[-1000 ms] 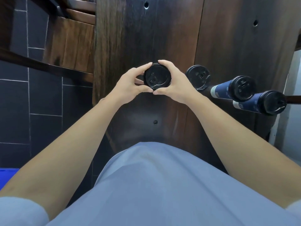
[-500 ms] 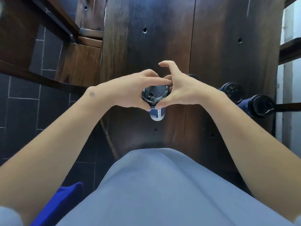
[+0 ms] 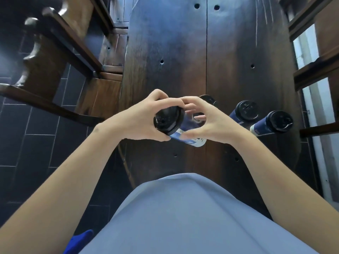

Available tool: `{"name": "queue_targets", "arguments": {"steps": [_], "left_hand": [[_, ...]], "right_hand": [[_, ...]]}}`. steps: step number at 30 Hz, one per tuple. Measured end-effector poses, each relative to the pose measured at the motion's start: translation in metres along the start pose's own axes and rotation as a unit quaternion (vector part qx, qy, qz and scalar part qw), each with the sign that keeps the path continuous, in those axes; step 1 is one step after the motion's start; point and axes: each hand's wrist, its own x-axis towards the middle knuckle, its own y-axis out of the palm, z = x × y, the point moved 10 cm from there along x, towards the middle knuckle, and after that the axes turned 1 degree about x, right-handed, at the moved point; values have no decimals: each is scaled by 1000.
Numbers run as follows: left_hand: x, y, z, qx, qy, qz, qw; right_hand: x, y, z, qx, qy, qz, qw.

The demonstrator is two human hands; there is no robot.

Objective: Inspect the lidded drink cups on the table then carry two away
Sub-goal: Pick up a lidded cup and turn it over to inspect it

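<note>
A blue drink cup with a black lid (image 3: 167,121) is lifted off the dark wooden table (image 3: 183,52) and tilted, lid toward me and to the left. My left hand (image 3: 139,121) grips it around the lid rim. My right hand (image 3: 207,121) holds its blue body, fingers curled round it. Three more lidded cups stand on the table to the right: one mostly hidden behind my right hand (image 3: 208,99), a second (image 3: 245,110) and a third (image 3: 277,121) near the table's right edge.
Wooden chairs (image 3: 60,57) stand at the left over dark floor tiles. More wooden chair rails (image 3: 315,70) run along the right edge. My light blue shirt (image 3: 183,217) fills the lower view. A blue object (image 3: 80,241) shows at the bottom left.
The cup has come up off the table and tilted over, its blue side now showing. My right hand shifted from the lid to the body. My head view moved back.
</note>
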Motion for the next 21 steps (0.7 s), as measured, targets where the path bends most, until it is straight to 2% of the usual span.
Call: {"name": "queue_targets", "arguments": {"steps": [3, 6, 10, 14, 21], "left_hand": [[-22, -2, 0, -129, -29, -58, 990], [-42, 7, -2, -279, -43, -101, 954], [-60, 20, -4, -394, -44, -141, 907], [-66, 30, -11, -433, -32, -145, 889], [-69, 25, -22, -435, -22, -151, 887]], "right_hand": [[-31, -9, -7, 12, -11, -37, 999], [-60, -23, -15, 50, -19, -78, 996], [-93, -44, -10, 122, -48, -118, 984], [-106, -54, 0, 156, -79, -129, 976], [-109, -59, 10, 154, -99, -123, 975]]}}
